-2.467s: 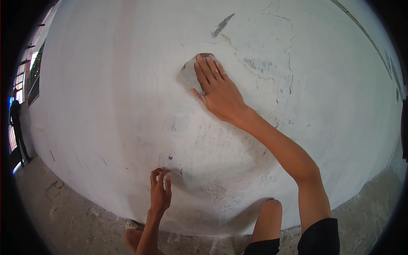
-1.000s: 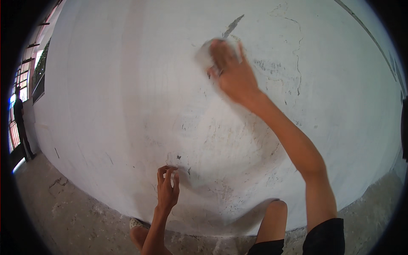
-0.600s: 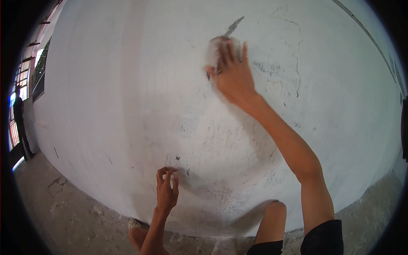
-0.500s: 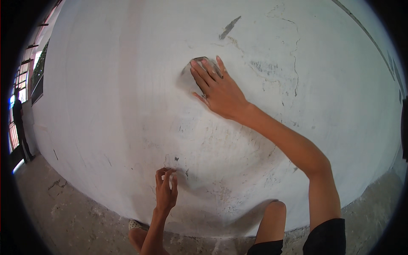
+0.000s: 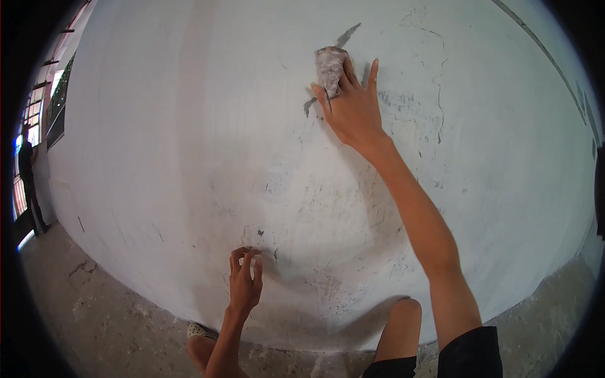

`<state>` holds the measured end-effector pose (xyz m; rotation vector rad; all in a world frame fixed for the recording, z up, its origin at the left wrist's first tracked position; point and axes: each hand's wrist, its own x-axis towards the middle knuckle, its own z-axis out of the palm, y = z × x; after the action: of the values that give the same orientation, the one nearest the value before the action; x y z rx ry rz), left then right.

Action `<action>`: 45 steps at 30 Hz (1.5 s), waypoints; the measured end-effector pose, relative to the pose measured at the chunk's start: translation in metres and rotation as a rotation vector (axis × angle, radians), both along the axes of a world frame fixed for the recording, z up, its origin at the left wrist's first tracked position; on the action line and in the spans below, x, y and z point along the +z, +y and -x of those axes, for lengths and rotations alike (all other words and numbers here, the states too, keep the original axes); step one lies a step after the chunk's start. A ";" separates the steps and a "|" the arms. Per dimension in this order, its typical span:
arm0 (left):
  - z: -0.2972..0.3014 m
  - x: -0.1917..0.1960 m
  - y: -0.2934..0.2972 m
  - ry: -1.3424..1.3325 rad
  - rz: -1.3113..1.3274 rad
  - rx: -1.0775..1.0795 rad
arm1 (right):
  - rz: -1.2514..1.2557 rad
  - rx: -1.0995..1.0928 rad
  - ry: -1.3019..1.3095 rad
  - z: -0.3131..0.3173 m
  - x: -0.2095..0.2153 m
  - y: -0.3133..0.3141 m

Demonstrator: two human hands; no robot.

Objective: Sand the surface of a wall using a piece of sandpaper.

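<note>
My right hand point(image 5: 354, 110) reaches up to the white wall point(image 5: 138, 151) and grips a dusty, pale grey sheet with dark edges, apparently folded sandpaper point(image 5: 331, 70). The thumb lies on its near left side, and one finger sticks out to the right. Just beyond the sheet is a narrow grey bare patch point(image 5: 348, 34); a smaller grey mark point(image 5: 309, 107) lies below it, left of the thumb. Lower down, my left hand point(image 5: 244, 280) rests its bent fingertips against the wall, fingers and thumb apart, with no held thing visible.
Cracks point(image 5: 441, 75) and dark scuffs point(image 5: 398, 99) mark the wall on the right. My bent knee point(image 5: 406, 321) is close to its lower part. A rough concrete floor point(image 5: 82, 296) runs along the wall's foot. Far left, a person point(image 5: 28, 173) in dark clothes stands by a barred window.
My right hand has moved up and to the right along the wall and turned more upright, showing the sheet's dusty face. A grey mark below it is now uncovered. My left hand stays put.
</note>
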<state>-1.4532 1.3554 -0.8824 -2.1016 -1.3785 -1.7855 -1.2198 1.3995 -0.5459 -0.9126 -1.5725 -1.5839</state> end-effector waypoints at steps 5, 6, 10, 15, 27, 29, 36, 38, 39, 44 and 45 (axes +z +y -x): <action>0.006 0.001 -0.002 -0.031 0.029 -0.020 | 0.083 0.139 -0.044 0.026 -0.055 0.005; 0.007 0.001 -0.001 -0.029 0.016 -0.016 | 0.168 0.143 -0.149 0.029 -0.076 0.004; 0.001 0.005 -0.001 0.004 -0.010 -0.023 | 0.372 0.093 -0.385 0.011 -0.164 0.001; 0.003 0.001 -0.001 -0.012 0.024 0.003 | 0.508 0.148 -0.494 -0.012 -0.167 0.000; 0.004 0.005 -0.001 -0.042 0.019 -0.024 | 0.334 0.053 -0.109 0.004 -0.159 -0.012; 0.004 0.004 -0.004 -0.035 0.023 -0.017 | 0.447 -0.028 -0.287 0.000 -0.202 -0.016; 0.003 -0.001 0.002 -0.017 0.014 -0.008 | 0.527 0.060 -0.473 -0.038 -0.206 -0.010; 0.007 0.000 -0.004 -0.030 -0.006 -0.002 | 0.449 0.044 -0.328 -0.032 -0.147 -0.017; 0.009 0.000 -0.005 -0.014 -0.011 0.010 | 0.362 -0.055 -0.250 -0.027 -0.118 -0.025; 0.002 0.004 -0.004 0.010 -0.012 0.031 | 0.246 0.017 0.104 -0.016 -0.087 -0.022; 0.003 0.003 -0.002 0.003 -0.013 0.025 | 0.259 0.006 0.064 -0.007 -0.105 -0.022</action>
<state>-1.4558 1.3530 -0.8792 -2.0700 -1.3819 -1.7770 -1.2131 1.3773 -0.6510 -1.0832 -1.7599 -1.3529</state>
